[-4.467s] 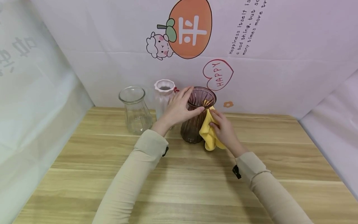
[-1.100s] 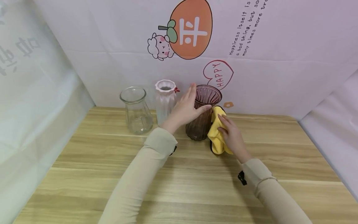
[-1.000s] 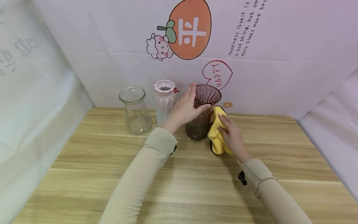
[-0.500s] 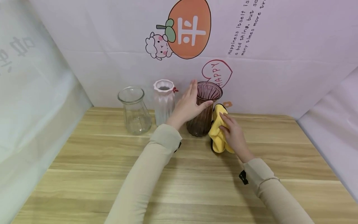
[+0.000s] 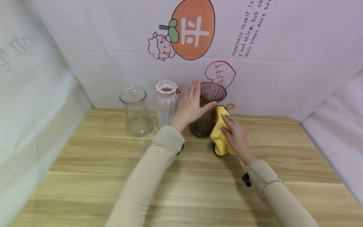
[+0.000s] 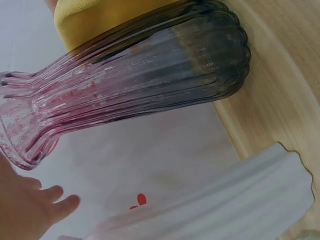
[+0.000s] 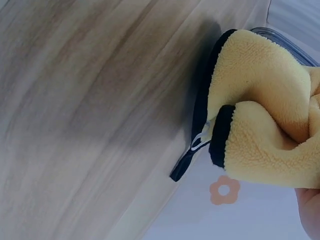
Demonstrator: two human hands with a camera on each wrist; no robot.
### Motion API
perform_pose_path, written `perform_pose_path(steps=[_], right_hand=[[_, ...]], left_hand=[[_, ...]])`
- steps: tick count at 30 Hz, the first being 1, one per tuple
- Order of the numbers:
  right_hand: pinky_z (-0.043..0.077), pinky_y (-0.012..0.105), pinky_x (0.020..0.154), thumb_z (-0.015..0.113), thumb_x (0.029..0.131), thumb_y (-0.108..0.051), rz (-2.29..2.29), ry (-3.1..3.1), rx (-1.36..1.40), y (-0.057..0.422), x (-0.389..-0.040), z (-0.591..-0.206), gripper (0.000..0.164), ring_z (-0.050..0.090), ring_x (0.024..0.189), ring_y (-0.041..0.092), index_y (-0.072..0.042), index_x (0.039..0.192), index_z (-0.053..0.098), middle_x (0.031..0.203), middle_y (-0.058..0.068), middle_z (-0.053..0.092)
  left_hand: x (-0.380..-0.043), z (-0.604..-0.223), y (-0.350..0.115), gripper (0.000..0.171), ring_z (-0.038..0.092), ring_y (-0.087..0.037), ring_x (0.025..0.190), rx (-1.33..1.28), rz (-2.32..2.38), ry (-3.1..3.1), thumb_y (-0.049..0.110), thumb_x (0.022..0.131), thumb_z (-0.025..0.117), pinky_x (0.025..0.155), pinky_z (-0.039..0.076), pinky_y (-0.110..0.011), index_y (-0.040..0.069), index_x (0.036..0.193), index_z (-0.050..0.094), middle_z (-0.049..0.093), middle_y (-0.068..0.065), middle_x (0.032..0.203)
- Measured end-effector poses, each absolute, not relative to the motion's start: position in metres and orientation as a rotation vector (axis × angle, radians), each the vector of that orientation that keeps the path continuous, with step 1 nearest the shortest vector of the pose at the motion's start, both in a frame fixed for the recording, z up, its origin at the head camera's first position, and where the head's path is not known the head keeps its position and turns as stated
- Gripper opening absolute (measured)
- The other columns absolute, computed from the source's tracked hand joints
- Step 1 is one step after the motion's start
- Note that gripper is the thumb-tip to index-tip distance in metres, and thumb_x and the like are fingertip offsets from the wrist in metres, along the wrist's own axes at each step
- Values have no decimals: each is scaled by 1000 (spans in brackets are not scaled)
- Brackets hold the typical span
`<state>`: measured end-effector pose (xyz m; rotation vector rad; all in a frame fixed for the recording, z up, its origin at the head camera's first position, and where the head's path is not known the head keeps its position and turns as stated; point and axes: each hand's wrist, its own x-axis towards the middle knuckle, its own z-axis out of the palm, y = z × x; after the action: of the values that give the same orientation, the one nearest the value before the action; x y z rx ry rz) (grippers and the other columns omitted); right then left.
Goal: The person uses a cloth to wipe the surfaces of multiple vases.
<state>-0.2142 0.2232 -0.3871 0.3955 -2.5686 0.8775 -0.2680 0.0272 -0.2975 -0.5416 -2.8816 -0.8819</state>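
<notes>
A ribbed purple glass vase (image 5: 202,123) stands upright on the table, its base darker and greyer. My left hand (image 5: 188,107) is at its left side by the rim, fingers straight and thumb stretched across the front. In the left wrist view, the fingertips (image 6: 65,206) stand apart from the glass; the thumb's contact is unclear. My right hand (image 5: 236,137) pinches a yellow fleecy cloth (image 5: 221,138) with dark edging, close against the vase's right side. The right wrist view shows the folded cloth (image 7: 265,145) with a small loop at its edge.
To the left of the purple vase stand a white fluted vase (image 5: 166,107) with a wavy rim and a clear glass vase (image 5: 139,116). A printed white backdrop (image 5: 119,66) rises behind the wooden table (image 5: 198,189).
Since the oldest frame, the purple vase has shifted right and back, with my left hand moving along. The cloth, earlier over its front right side, is now farther right. The latest half second shows little movement.
</notes>
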Motion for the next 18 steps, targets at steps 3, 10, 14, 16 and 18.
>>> perform_pose_path(steps=[3,10,14,16,18], right_hand=[[44,55,101,61,88,3,876,-2567,394,221,-213,-386,50,47,126,45,1,137,48,137,28,47],[42,54,104,63,87,3,929,-2578,359,215,-207,-379,50,48,125,45,2,135,50,133,27,51],[46,55,100,64,86,1,920,-2602,325,211,-203,-379,48,52,119,45,2,133,53,127,28,55],[48,54,97,65,87,0,889,-2638,315,209,-201,-381,48,55,116,46,2,133,53,125,28,56],[49,55,94,65,87,-1,861,-2682,311,208,-199,-383,48,56,113,46,1,133,53,124,29,56]], left_hand=[[-266,-295,20,92,18,-29,149,-535,-802,-2804,67,90,40,120,22,-48,18,155,-3,8,-6,163],[-264,-286,-9,67,39,-27,139,-456,-669,-2547,48,97,46,117,31,-41,12,150,28,39,-10,151],[-270,-290,-28,61,41,-31,135,-379,-610,-2471,38,96,52,117,32,-42,8,146,35,43,-14,146],[-273,-293,-37,61,40,-35,135,-338,-622,-2463,35,95,55,116,31,-46,7,145,36,42,-17,146],[-275,-297,-45,64,36,-38,137,-303,-649,-2482,34,93,57,117,29,-49,7,146,35,38,-20,148]])
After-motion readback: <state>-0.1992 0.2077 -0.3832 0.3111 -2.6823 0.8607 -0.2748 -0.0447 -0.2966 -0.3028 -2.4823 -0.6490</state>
